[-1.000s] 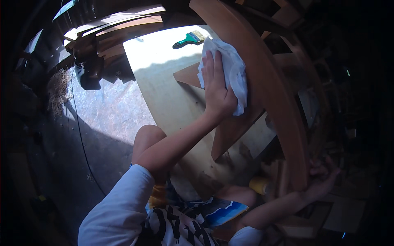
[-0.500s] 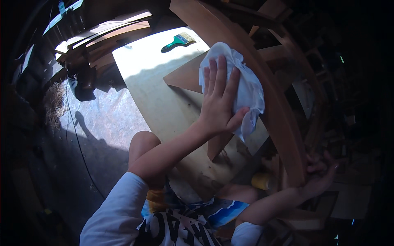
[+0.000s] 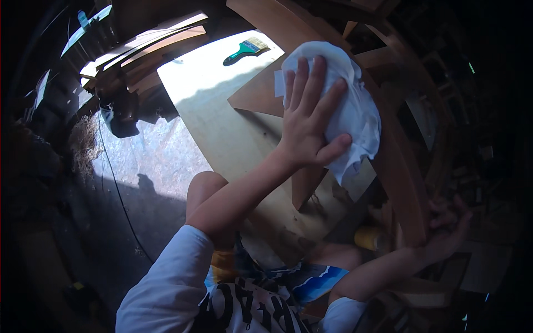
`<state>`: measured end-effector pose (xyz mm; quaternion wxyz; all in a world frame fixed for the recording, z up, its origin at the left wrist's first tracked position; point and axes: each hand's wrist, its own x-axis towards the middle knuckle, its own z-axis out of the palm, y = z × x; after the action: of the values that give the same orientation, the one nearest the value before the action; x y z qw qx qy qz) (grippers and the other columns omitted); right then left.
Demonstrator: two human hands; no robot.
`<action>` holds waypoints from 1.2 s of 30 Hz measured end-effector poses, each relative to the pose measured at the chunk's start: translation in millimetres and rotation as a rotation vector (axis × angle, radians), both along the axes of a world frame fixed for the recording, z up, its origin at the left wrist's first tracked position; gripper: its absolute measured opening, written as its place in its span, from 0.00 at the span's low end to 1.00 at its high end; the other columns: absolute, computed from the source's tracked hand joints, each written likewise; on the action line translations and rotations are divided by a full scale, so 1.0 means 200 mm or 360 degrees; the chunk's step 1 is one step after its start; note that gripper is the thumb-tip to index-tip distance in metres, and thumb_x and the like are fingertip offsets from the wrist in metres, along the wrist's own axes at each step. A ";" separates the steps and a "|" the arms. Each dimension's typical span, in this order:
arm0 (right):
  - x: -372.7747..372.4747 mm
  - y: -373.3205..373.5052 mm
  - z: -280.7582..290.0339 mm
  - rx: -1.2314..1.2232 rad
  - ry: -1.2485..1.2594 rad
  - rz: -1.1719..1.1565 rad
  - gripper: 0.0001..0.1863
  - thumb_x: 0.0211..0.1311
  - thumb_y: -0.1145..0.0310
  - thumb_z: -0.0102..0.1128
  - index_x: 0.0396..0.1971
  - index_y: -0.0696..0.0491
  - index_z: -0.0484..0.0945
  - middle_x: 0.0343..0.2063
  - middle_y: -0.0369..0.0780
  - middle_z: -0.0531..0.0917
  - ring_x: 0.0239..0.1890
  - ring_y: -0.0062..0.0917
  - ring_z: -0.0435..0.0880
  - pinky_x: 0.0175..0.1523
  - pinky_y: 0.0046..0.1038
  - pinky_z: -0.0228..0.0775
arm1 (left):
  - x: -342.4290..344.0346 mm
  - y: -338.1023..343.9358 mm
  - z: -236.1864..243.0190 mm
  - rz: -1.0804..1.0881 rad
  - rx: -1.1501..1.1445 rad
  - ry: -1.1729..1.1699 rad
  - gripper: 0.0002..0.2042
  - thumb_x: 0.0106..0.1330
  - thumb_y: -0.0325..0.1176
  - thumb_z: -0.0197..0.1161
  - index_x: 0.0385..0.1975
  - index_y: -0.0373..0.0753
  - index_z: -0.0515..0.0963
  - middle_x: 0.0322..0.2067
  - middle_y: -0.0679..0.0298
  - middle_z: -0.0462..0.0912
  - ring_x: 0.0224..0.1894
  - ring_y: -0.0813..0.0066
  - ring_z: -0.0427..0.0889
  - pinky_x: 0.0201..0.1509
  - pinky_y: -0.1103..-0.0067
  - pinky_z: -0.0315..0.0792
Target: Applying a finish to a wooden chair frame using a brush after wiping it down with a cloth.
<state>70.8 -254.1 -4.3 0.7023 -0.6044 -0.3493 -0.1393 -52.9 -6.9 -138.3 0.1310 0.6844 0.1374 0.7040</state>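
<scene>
My left hand (image 3: 311,122) lies with fingers spread on a crumpled white cloth (image 3: 355,105), pressing it against a brown wooden frame piece. The frame has a long board (image 3: 400,183) curved by the lens, with a pointed wooden arm (image 3: 258,91) and a shorter leg (image 3: 305,186) on its left. Dim in shadow, my right hand (image 3: 449,225) grips the board's near end from its outer side, fingers partly hidden. A paintbrush (image 3: 246,51) with a green handle and pale bristles rests on the pale work board (image 3: 200,116) beneath the frame.
Wood strips (image 3: 150,44) are stacked at the far left. A thin black cable (image 3: 119,194) runs across the grey floor (image 3: 150,144). A yellow roll-like object (image 3: 369,237) sits near my right forearm. More wooden pieces stand in the dark at right.
My left hand and the cloth have shifted slightly up and right along the frame. The whole view has also shifted a little; my right hand stays at the board's near end.
</scene>
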 end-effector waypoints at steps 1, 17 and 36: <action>0.00 0.01 0.00 -0.0053 -0.0196 -0.0165 0.28 0.76 0.53 0.39 0.45 0.67 0.76 0.17 0.44 0.80 0.21 0.24 0.79 0.37 0.26 0.74 | -0.01 0.09 -0.01 -0.0062 -0.0290 -0.0095 0.42 0.62 0.58 0.59 0.73 0.40 0.59 0.76 0.42 0.46 0.78 0.40 0.40 0.77 0.51 0.35; -0.09 0.08 0.05 0.0145 0.0186 -0.0158 0.37 0.78 0.43 0.30 0.40 0.63 0.79 0.11 0.39 0.75 0.23 0.25 0.79 0.46 0.30 0.71 | -0.01 -0.39 0.16 -0.0380 0.0162 0.0358 0.31 0.70 0.60 0.47 0.69 0.52 0.69 0.74 0.49 0.57 0.78 0.43 0.43 0.78 0.49 0.30; 0.02 0.00 -0.04 -0.0041 -0.0029 0.0021 0.31 0.77 0.47 0.41 0.39 0.63 0.80 0.13 0.40 0.76 0.24 0.26 0.79 0.46 0.29 0.71 | -0.12 0.24 0.22 -0.0063 -0.0773 0.0093 0.37 0.73 0.43 0.47 0.73 0.24 0.44 0.74 0.31 0.40 0.77 0.34 0.36 0.78 0.52 0.38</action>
<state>74.8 -254.9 -11.5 0.6923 -0.6097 -0.3614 -0.1355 -76.7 41.5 -94.2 0.3016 0.6554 0.2929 0.6275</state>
